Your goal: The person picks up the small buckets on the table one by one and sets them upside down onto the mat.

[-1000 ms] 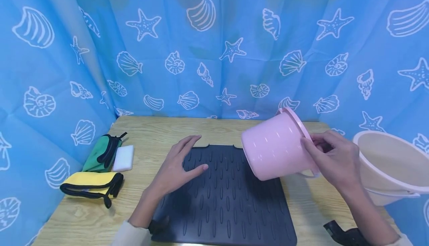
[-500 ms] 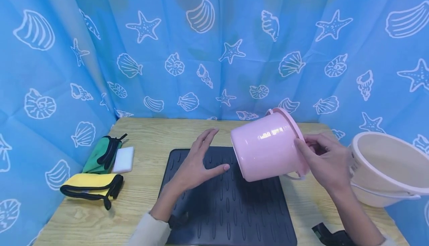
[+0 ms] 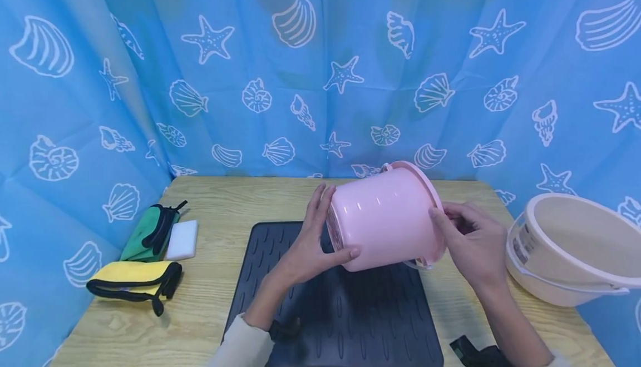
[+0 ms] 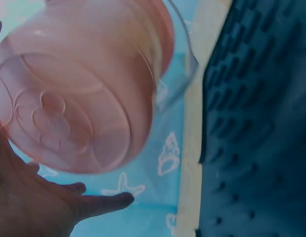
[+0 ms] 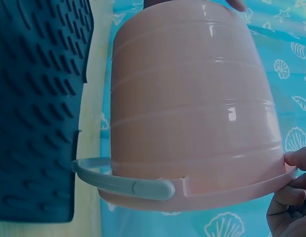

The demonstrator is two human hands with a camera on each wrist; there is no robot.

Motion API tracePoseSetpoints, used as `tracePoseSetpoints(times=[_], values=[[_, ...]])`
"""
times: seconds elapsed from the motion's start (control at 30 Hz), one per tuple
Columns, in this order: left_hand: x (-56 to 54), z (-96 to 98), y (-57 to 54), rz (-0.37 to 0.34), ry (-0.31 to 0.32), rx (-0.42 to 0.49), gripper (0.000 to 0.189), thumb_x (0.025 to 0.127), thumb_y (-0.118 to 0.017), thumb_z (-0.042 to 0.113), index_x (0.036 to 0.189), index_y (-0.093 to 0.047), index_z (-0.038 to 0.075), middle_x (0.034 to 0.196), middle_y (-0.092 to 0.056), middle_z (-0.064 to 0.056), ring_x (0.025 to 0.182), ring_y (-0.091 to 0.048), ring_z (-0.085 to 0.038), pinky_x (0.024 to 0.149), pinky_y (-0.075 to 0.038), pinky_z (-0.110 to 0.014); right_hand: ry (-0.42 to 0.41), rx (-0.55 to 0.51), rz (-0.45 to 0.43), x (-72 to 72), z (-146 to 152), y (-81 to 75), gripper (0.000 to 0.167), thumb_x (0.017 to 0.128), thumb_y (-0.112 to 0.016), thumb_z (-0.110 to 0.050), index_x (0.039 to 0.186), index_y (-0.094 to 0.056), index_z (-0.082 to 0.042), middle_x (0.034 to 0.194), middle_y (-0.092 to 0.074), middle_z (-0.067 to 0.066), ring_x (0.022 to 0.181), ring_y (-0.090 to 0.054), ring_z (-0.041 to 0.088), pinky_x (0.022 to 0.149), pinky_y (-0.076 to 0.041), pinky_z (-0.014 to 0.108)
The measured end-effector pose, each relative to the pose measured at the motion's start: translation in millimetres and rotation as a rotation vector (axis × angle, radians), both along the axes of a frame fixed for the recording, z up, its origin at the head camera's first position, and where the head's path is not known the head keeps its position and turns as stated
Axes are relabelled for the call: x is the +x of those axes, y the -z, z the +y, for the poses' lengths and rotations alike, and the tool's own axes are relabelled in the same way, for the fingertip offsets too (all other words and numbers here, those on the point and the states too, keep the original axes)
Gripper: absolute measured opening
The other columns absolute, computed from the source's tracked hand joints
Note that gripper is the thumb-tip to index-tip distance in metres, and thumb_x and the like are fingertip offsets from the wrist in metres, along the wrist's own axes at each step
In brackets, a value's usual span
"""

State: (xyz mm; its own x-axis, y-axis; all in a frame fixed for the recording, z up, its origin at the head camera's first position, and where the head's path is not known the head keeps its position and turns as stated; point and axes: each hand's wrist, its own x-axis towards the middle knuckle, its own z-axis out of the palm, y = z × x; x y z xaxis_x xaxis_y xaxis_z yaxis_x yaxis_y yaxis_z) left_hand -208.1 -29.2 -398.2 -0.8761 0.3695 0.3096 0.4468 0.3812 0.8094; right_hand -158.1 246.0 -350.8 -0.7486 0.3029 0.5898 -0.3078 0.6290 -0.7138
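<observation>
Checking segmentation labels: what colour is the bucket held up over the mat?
The bucket is light pink; the head view shows it best.

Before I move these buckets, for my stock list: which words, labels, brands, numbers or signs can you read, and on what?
No text can be read.
Cream bucket: printed label on its side, too small and blurred to read.
Pink bucket: raised shapes on its base, no legible lettering.
Curtain: shell and starfish drawings, no words.

A yellow cloth, a green cloth and a white block are lying left of the black mat, while a cream bucket is standing to its right.
</observation>
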Motion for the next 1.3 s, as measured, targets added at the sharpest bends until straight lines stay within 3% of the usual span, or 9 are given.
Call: tracePoseSetpoints(times=[0.17, 0.37, 0.57, 0.7, 0.87, 1.0, 1.3], values=[[-1.9, 7.4, 0.0, -0.003, 0.021, 0.118, 0.114, 0.074, -0.074, 0.059, 0.158, 0.002, 0.047, 0.163, 0.009, 0.017, 0.147, -0.013, -0.026, 0.104, -0.038, -0.060, -0.007, -0.041, -0.002, -2.8, -4, 6.1, 0.016, 0.088, -0.079, -0.017, 0.099, -0.079, -0.006, 0.083, -0.068, -0.001, 0.065, -0.056, 0.011, 0.054, -0.046, 0.014], [-4.3, 10.2, 3.4, 0.034, -0.020, 0.178, 0.115, 0.071, -0.079, 0.053, 0.158, -0.003, 0.046, 0.162, 0.005, 0.017, 0.145, -0.015, -0.023, 0.102, -0.042, -0.057, -0.022, -0.089, 0.055, -4.7, -7, 10.5, 0.013, 0.086, -0.079, -0.010, 0.097, -0.079, -0.002, 0.081, -0.068, -0.006, 0.064, -0.056, 0.009, 0.056, -0.046, 0.012], [-1.0, 2.1, 1.4, 0.179, -0.068, 0.223, 0.110, 0.070, -0.083, 0.046, 0.158, -0.018, 0.037, 0.161, -0.014, 0.012, 0.140, -0.028, -0.021, 0.099, -0.046, -0.053, -0.092, -0.071, 0.001, -1.7, -7, 8.9, 0.015, 0.086, -0.080, -0.013, 0.100, -0.080, -0.007, 0.083, -0.068, -0.006, 0.065, -0.057, 0.010, 0.056, -0.047, 0.014], [1.3, -10.1, -2.2, 0.249, -0.081, 0.230, 0.108, 0.069, -0.085, 0.039, 0.157, -0.023, 0.030, 0.159, -0.021, 0.009, 0.137, -0.032, -0.020, 0.097, -0.048, -0.050, -0.214, 0.045, -0.070, -1.1, -3, 4.7, 0.018, 0.089, -0.078, -0.017, 0.106, -0.079, -0.013, 0.090, -0.069, -0.004, 0.071, -0.062, 0.009, 0.061, -0.051, 0.015], [5.3, -28.3, -5.1, 0.215, -0.095, 0.220, 0.107, 0.071, -0.084, 0.039, 0.158, -0.022, 0.031, 0.158, -0.022, 0.006, 0.134, -0.035, -0.024, 0.094, -0.050, -0.052, -0.299, 0.267, -0.088, -0.2, 1, 4.2, 0.019, 0.092, -0.075, -0.020, 0.110, -0.077, -0.017, 0.095, -0.069, -0.011, 0.078, -0.063, 0.005, 0.068, -0.050, 0.013], [9.4, -43.7, -7.8, 0.187, -0.110, 0.205, 0.105, 0.074, -0.082, 0.043, 0.158, -0.020, 0.034, 0.158, -0.023, 0.003, 0.133, -0.037, -0.028, 0.090, -0.052, -0.054, -0.336, 0.403, -0.093, 6.0, 4, 6.0, 0.019, 0.091, -0.076, -0.021, 0.110, -0.075, -0.020, 0.090, -0.064, -0.015, 0.075, -0.057, 0.004, 0.062, -0.048, 0.019], [22.1, -78.2, -12.4, 0.167, -0.129, 0.213, 0.105, 0.073, -0.084, 0.026, 0.157, -0.023, 0.037, 0.156, -0.026, 0.005, 0.131, -0.037, -0.026, 0.088, -0.052, -0.054, -0.444, 0.548, -0.142, 16.5, 7, 27.5, 0.025, 0.086, -0.080, -0.017, 0.110, -0.074, -0.018, 0.097, -0.064, -0.016, 0.078, -0.057, 0.002, 0.061, -0.049, 0.023]])
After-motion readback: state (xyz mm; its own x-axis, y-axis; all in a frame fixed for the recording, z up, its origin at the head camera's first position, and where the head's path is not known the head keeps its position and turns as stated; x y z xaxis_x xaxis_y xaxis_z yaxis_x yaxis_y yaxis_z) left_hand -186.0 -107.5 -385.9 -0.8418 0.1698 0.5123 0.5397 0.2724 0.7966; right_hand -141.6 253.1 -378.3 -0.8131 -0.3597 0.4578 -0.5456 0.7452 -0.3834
